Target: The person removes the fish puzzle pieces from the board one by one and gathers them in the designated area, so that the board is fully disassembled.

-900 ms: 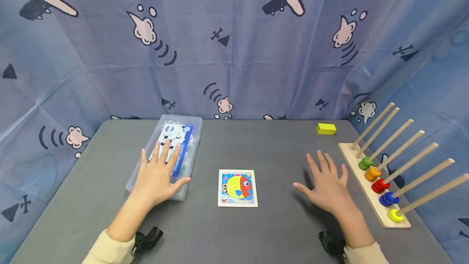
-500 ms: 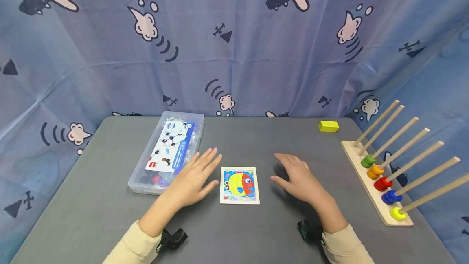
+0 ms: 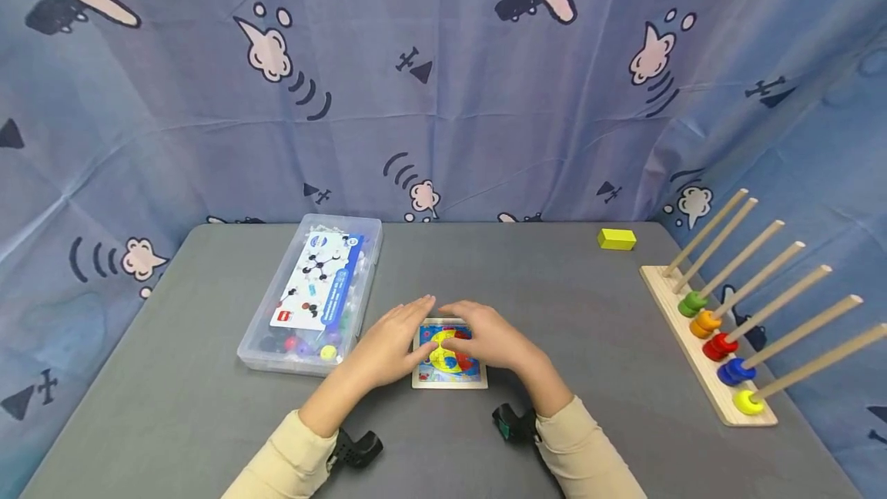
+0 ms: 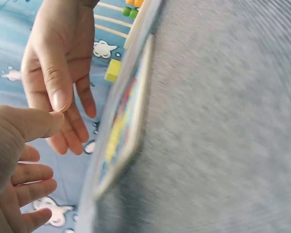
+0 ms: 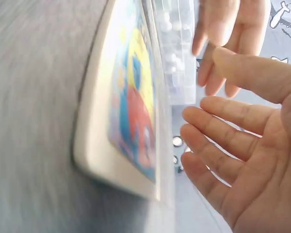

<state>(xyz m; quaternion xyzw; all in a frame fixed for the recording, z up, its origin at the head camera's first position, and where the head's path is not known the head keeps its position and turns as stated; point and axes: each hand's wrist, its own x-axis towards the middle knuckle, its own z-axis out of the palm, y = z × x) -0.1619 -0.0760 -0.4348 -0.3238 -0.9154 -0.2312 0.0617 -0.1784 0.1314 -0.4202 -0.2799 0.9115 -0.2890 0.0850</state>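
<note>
A square fish picture puzzle with a pale frame (image 3: 450, 386) lies flat at the middle of the table. Above its left side is my left hand (image 3: 389, 345), and above its right side my right hand (image 3: 495, 337), fingertips of both close together. In the left wrist view the puzzle (image 4: 121, 126) lies below both hands, with a gap between them and it; the left hand (image 4: 19, 170) has relaxed fingers. The right wrist view shows the right hand (image 5: 242, 145) with fingers spread loosely beside the puzzle (image 5: 136, 97). Neither hand holds anything.
A clear plastic case (image 3: 263, 356) with a molecule-picture card and coloured balls lies left of the puzzle. A yellow block (image 3: 617, 239) sits at the back right. Along the right edge stands a wooden peg board (image 3: 717, 383) with coloured rings. A patterned curtain hangs behind.
Both hands have moved inward from the sides, the left one off the case, until they meet above the puzzle. The puzzle, case, block and peg board stay in place.
</note>
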